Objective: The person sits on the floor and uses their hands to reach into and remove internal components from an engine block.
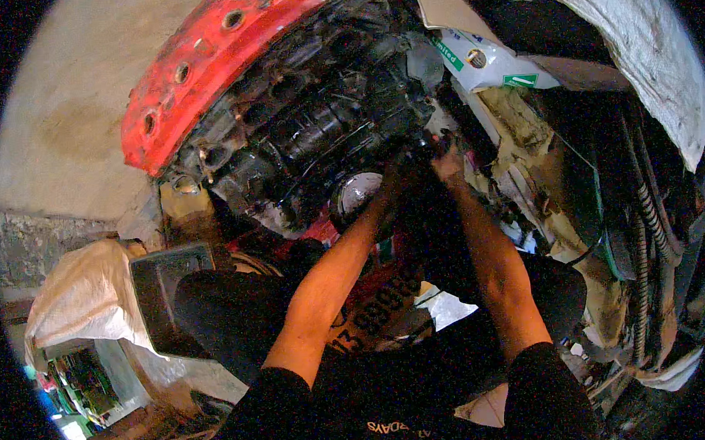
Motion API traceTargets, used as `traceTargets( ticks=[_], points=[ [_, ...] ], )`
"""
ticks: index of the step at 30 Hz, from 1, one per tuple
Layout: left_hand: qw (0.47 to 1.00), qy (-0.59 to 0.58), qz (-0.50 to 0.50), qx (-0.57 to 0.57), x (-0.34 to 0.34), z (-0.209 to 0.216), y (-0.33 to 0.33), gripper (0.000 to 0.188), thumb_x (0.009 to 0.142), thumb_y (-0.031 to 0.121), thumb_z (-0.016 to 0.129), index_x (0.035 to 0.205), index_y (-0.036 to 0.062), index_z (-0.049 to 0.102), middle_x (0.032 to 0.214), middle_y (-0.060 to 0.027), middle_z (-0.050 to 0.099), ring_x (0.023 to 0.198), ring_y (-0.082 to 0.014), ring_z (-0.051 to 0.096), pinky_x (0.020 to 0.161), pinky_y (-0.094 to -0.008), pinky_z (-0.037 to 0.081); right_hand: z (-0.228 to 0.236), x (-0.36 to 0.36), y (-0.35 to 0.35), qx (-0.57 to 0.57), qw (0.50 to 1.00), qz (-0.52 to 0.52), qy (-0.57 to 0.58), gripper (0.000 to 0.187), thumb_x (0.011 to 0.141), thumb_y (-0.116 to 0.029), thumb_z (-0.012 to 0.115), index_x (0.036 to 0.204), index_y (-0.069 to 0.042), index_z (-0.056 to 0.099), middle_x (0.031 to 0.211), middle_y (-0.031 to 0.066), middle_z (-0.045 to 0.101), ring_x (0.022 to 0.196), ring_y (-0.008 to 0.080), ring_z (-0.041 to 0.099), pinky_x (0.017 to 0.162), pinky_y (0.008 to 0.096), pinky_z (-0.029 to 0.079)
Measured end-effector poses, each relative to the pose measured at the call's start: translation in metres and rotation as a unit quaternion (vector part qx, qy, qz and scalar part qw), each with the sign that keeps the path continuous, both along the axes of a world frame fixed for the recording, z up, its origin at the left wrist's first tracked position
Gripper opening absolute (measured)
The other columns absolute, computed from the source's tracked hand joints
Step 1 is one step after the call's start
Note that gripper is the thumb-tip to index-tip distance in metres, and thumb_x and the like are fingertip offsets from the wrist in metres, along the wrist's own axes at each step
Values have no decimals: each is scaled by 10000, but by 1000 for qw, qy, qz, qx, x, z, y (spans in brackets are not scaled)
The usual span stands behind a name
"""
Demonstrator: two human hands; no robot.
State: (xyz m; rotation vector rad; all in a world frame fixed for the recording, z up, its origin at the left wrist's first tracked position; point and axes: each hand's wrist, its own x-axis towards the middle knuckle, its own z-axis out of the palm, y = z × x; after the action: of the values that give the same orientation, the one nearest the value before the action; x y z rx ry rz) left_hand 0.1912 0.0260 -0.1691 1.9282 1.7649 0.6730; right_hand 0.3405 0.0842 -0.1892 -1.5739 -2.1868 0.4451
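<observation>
A black, greasy engine (309, 127) fills the upper middle, its side ribbed and wet-looking. A curved red metal part (204, 57) with several round holes runs along its far left side. Both my arms reach forward to the engine's lower right end. My left hand (402, 174) is in deep shadow there, and its fingers cannot be made out. Close beside it, my right hand (449, 167) has its fingers bent around something small and dark at the engine's edge. A round, shiny thing with a dark rim (359, 194) lies just left of my left wrist.
Left stands a box-like thing with a dark panel (171, 295), partly under a tan cloth (88, 290). White sacking (636, 42) hangs at the upper right, near a printed white bag (491, 64). Ribbed hoses (644, 231) run down the right. My dark-trousered knees flank the work.
</observation>
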Motion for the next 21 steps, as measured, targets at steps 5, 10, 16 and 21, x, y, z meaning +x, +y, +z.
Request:
traceTargets(
  ticks=[5, 10, 16, 21],
  points=[
    [987, -47, -2, 151, -9, 35, -39, 417, 740, 237, 462, 1098, 28, 413, 1108, -155, 426, 1003, -296, 409, 885, -332, 299, -7, 11, -35, 164, 983, -68, -52, 529, 731, -251, 456, 1184, -24, 305, 1160, 229, 333, 987, 346, 409, 807, 391, 366],
    [997, -4, 54, 47, -56, -38, -95, 452, 712, 195, 474, 1124, 27, 394, 1134, -168, 407, 1044, -307, 377, 909, -340, 277, -40, -46, -70, 78, 991, 88, -58, 497, 720, -250, 460, 1148, -28, 338, 1118, 217, 364, 950, 335, 427, 786, 387, 373],
    [1000, -6, 26, 15, -98, -7, -117, 481, 670, 113, 490, 1128, 18, 377, 1116, -224, 397, 1038, -346, 376, 886, -383, 305, -35, -73, -66, 21, 983, 165, -81, 461, 707, -248, 465, 1105, -33, 377, 1067, 203, 401, 906, 322, 448, 761, 382, 382],
    [991, -94, 93, -20, -114, 70, -131, 432, 653, 98, 505, 1071, 32, 421, 1045, -223, 452, 977, -372, 419, 833, -392, 355, -25, -74, -66, -2, 976, 194, -101, 432, 696, -246, 469, 1069, -37, 410, 1025, 192, 432, 870, 311, 466, 740, 378, 390]
  ],
)
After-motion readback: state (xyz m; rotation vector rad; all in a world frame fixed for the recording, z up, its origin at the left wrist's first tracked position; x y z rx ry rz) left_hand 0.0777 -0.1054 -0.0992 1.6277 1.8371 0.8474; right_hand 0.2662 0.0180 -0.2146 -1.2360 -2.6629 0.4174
